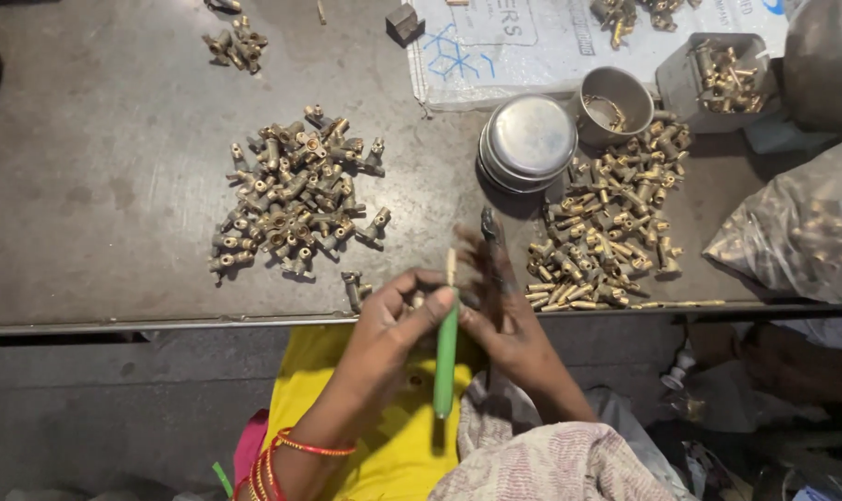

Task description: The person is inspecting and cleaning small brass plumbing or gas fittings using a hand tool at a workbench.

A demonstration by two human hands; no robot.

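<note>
We take the stacked steel bowls (528, 141) as our landmark. Far to their left lies a heap of brass fittings (295, 197), spread loose on the metal bench (96, 186), likely kept apart as its own batch. Below the bowls and a little left, at the bench edge, our left hand (393, 320) wraps its fingers around a green-handled tool (446, 348), held upright with its pale tip pointing toward the bowls. Directly below the bowls, our right hand (502, 311) is blurred; its fingers look pinched on a small dark part (488, 224), though we cannot tell just how tightly. Right of the bowls stands a steel cup (614, 102), and below that a second pile of brass pieces (611, 232) lies within easy reach.
</note>
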